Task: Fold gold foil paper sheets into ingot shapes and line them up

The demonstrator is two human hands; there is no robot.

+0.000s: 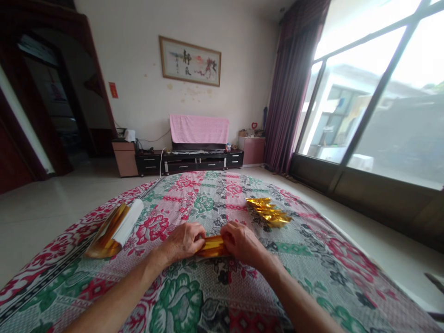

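Between my two hands is a piece of gold foil paper (212, 246), bent into a narrow strip just above the flowered cloth. My left hand (186, 240) is closed on its left end, thumb and fingers pinched together. The right end is pinched by my right hand (241, 241). Beyond my right hand lie several folded gold foil pieces (268, 212), clustered in a row with pointed tips. To the left rests a stack of gold foil sheets (110, 229), partly curled, with a white paper wrap (129, 223) along its right side.
A round table wears a red, green and grey flowered tablecloth (204, 203). Past its far edge stand a low black cabinet (194, 163) and a screen under a pink cloth (199, 128). Large windows (360, 101) and a purple curtain (294, 83) are on the right.
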